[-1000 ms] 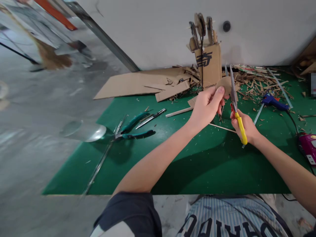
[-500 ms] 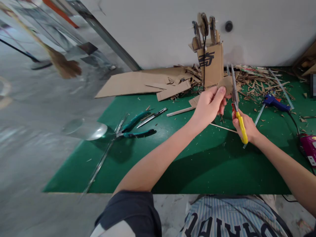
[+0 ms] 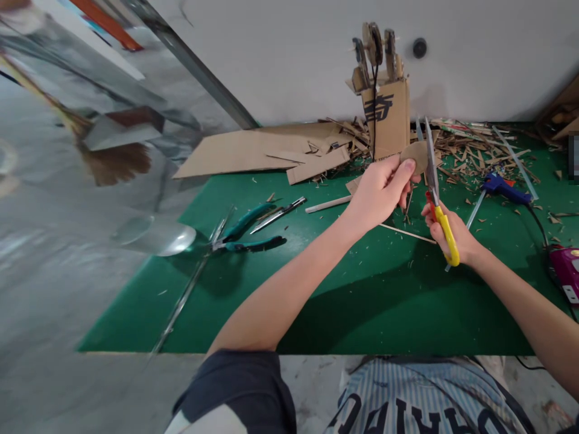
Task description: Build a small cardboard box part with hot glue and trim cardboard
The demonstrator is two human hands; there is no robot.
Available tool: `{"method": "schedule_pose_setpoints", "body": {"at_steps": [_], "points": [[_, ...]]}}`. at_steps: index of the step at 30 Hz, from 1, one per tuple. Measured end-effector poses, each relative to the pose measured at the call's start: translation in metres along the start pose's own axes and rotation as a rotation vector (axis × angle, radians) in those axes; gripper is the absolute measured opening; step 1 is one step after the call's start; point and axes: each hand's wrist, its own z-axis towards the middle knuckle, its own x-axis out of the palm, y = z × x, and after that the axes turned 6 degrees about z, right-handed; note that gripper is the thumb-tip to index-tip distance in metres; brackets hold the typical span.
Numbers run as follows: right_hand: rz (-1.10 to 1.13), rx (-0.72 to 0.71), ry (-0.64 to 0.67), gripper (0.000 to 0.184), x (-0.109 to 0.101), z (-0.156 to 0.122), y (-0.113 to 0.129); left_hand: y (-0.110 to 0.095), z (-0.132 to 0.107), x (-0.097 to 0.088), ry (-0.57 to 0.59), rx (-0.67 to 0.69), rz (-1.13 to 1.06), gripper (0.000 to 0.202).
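Observation:
My left hand (image 3: 384, 184) pinches a small round cardboard disc (image 3: 415, 158) between thumb and fingers, above the green table. Right beside the disc, my right hand (image 3: 452, 238) grips scissors (image 3: 446, 232) with yellow and red handles. Their blades point up and away from me, slightly apart, with the disc's right edge at them; I cannot tell whether they touch it. Behind my hands stands an upright cardboard box (image 3: 389, 117) with cardboard discs mounted on top and a black cord down its front.
Pliers (image 3: 246, 235) with green handles and a utility knife (image 3: 279, 215) lie left, near a clear bottle-like object (image 3: 156, 235). Cardboard scraps (image 3: 470, 147) pile along the wall. A blue glue gun (image 3: 506, 188) and a magenta power strip (image 3: 565, 271) are at right. A broom (image 3: 113, 160) is off the table.
Both hands stay close to where they were. The scissors have shifted slightly and the disc has tilted a little. On the left, the broom and a dustpan in the background have moved.

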Motion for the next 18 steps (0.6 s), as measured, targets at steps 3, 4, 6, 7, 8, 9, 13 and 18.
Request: {"method": "schedule_pose_setpoints", "body": {"at_steps": [3, 4, 6, 7, 8, 9, 13, 18], "points": [[0.134, -0.026, 0.026, 0.064, 0.001, 0.0, -0.001, -0.005, 0.0, -0.008, 0.033, -0.005, 0.091, 0.033], [0.203, -0.024, 0.034, 0.063, 0.002, 0.001, -0.001, -0.007, 0.0, -0.009, 0.038, -0.002, 0.115, 0.032], [0.347, 0.009, 0.044, 0.062, 0.006, 0.002, 0.002, -0.009, 0.001, -0.012, 0.038, 0.006, 0.149, 0.032], [0.4, 0.034, 0.04, 0.062, 0.008, 0.002, 0.003, -0.009, 0.001, -0.013, 0.037, 0.005, 0.16, 0.032], [0.433, 0.056, 0.027, 0.062, 0.01, 0.003, 0.004, -0.01, 0.001, -0.013, 0.034, 0.003, 0.169, 0.032], [0.444, 0.066, 0.013, 0.063, 0.012, 0.003, 0.005, -0.01, 0.001, -0.013, 0.034, 0.0, 0.178, 0.032], [0.421, 0.018, -0.028, 0.066, 0.014, 0.003, 0.003, -0.008, 0.0, -0.011, 0.014, -0.007, 0.186, 0.034], [0.408, -0.018, 0.03, 0.062, 0.012, 0.001, -0.008, -0.005, 0.0, -0.01, 0.002, 0.009, 0.144, 0.037]]}}
